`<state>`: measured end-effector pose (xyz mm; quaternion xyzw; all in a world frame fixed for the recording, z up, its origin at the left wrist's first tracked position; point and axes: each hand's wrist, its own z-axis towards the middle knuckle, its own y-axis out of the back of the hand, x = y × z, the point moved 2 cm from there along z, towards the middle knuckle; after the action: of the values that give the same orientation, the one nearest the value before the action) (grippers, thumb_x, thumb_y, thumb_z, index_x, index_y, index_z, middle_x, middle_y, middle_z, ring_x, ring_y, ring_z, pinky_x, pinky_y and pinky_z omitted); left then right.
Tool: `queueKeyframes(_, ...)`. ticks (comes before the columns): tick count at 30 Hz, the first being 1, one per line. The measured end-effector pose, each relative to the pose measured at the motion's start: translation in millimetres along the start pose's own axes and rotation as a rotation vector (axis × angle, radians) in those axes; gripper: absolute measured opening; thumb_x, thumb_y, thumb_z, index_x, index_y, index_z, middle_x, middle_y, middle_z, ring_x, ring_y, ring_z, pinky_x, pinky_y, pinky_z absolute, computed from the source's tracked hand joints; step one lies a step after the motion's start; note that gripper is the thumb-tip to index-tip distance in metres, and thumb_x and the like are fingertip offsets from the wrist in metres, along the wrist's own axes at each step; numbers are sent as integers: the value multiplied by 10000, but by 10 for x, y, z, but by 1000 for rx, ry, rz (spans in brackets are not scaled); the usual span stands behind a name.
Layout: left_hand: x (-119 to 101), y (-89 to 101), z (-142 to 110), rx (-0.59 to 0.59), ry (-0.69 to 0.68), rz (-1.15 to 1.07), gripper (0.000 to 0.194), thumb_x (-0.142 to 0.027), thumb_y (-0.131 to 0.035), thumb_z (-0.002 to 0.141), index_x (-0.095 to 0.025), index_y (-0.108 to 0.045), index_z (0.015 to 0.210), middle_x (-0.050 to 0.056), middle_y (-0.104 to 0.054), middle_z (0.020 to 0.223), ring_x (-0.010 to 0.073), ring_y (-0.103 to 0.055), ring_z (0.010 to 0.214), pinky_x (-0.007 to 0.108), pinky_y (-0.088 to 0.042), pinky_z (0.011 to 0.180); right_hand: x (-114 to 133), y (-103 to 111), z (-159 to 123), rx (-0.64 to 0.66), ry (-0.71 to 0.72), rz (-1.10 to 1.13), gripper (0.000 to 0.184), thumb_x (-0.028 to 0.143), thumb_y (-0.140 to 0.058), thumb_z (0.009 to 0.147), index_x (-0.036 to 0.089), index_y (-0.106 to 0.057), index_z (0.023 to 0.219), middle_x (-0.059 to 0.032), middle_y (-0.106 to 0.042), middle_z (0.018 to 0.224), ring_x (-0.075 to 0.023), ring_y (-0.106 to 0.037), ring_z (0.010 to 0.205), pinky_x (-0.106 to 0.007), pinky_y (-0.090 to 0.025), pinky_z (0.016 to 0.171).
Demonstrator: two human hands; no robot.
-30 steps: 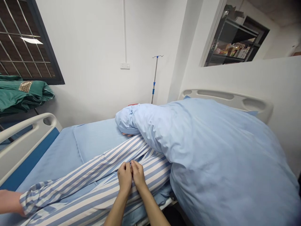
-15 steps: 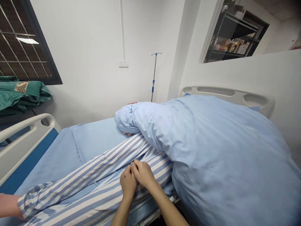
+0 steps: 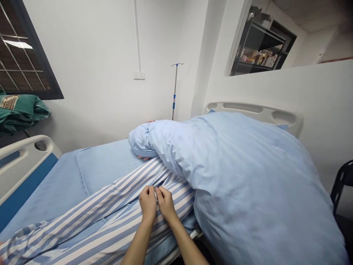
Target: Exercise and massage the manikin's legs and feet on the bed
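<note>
The left hand (image 3: 148, 201) and the right hand (image 3: 166, 201) were held side by side above the blue-and-white striped trousers (image 3: 118, 193) of a person lying on the bed with a pale blue sheet (image 3: 102, 158). Both were curled closed, with the fingers just beside each other; whether anything small was gripped between them could not be told. The trousers were spread along the bed, their upper end covered by the bulky light blue duvet (image 3: 242, 176).

As for progress, the lower legs were left uncovered, and nothing could be judged finished (no changed fold or placed item was shown).

Half a second earlier, the right hand had been laid partly over the left; now the two were drawn slightly apart. The view had been shifted, so that a black chair (image 3: 343, 178) was brought in at the edge.
</note>
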<state>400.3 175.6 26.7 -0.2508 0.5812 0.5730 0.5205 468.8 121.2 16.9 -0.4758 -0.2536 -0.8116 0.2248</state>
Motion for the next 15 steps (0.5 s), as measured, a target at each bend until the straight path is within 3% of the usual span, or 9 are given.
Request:
queueKeyframes(4, -11, -198, -72, 47, -116, 54, 304, -320, -375, 834, -205, -464, 567, 17, -547, 543, 131, -477, 536, 246, -304, 561, -85, 24, 9, -44, -68, 127, 368, 410, -394, 868, 208, -321, 570, 51, -352, 530, -95, -341, 522, -219, -298, 497)
queueKeyframes(8, 67, -225, -104, 27, -131, 186, 307, -297, -355, 866, -197, -525, 631, 54, -603, 611, 151, -527, 587, 257, -322, 606, -34, 33, 43, 13, -67, 98, 364, 418, -383, 873, 211, -321, 580, 50, -361, 538, -98, -347, 524, -221, -301, 503)
queueKeyframes(12, 72, -195, -85, 23, -89, 197, 299, -279, -349, 884, -181, -591, 737, 77, -653, 701, 166, -565, 657, 259, -332, 636, 143, 147, 161, 193, -5, -171, 344, 389, -402, 866, 205, -374, 576, 45, -413, 514, -101, -361, 501, -234, -260, 512)
queueKeyframes(15, 25, -214, -100, 82, -108, 222, 301, -282, -365, 884, -191, -613, 739, 67, -668, 717, 161, -566, 659, 256, -297, 602, 176, 271, 233, 232, 43, -339, 327, 358, -456, 840, 201, -405, 557, 46, -419, 486, -96, -349, 479, -242, -227, 509)
